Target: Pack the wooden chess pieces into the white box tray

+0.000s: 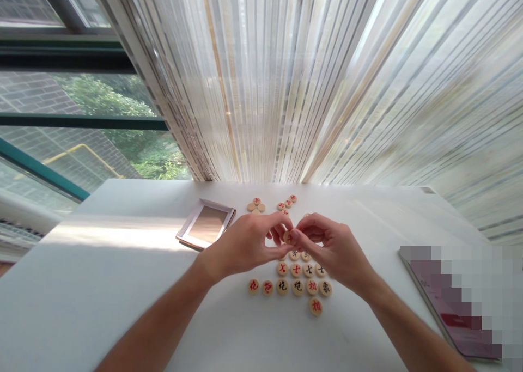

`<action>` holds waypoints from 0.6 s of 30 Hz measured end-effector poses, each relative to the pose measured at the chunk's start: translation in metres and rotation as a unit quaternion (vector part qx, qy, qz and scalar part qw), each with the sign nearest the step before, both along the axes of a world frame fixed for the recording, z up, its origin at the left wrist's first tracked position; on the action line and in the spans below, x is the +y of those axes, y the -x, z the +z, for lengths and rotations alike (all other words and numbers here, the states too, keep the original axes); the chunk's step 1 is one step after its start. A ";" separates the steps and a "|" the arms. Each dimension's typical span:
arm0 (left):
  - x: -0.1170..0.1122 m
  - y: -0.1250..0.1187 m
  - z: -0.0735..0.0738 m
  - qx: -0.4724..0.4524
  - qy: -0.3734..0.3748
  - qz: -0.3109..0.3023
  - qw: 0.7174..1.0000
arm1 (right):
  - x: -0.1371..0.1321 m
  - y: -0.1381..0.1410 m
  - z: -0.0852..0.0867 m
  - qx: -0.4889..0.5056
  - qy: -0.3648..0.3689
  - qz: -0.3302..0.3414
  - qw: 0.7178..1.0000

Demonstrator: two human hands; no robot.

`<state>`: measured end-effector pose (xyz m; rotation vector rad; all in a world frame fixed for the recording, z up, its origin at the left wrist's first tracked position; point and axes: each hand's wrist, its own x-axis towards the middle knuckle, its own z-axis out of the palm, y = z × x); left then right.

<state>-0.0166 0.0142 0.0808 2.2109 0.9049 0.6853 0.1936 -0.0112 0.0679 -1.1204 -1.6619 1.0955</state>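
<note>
Both my hands meet above the middle of the white table (102,285). My left hand (245,244) and my right hand (327,247) pinch the same round wooden chess piece (288,237), which bears a red mark. Right under the hands lie several more wooden discs in rows (296,285), marked in red or black. A single disc (315,306) lies nearest to me. Two small clusters of discs (256,205) (287,202) lie farther back near the curtain.
An open shallow box (206,229) lies left of my hands. A dark red book or folder (445,301) lies at the right table edge, partly blurred. A striped sheer curtain (310,78) hangs behind the table, with a window (81,121) at left.
</note>
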 end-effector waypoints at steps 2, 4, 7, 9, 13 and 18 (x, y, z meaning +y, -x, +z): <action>0.002 0.002 -0.001 0.009 -0.004 -0.001 1.000 | 0.001 -0.001 0.000 -0.015 -0.006 0.015 1.000; 0.003 0.004 -0.001 0.016 -0.007 0.000 1.000 | 0.005 -0.004 -0.002 -0.034 -0.021 0.014 0.999; 0.005 0.007 -0.001 0.052 -0.005 0.006 0.999 | 0.019 -0.016 -0.014 -0.071 -0.064 -0.037 0.995; 0.006 0.010 -0.004 0.089 0.005 0.006 0.996 | 0.034 -0.027 -0.028 -0.073 -0.069 -0.092 0.991; 0.004 0.017 -0.024 0.143 0.030 -0.002 0.989 | 0.064 -0.050 -0.062 -0.052 -0.046 -0.178 0.982; -0.006 0.024 -0.060 0.174 0.015 0.025 0.984 | 0.078 -0.062 -0.089 -0.046 -0.028 -0.215 0.975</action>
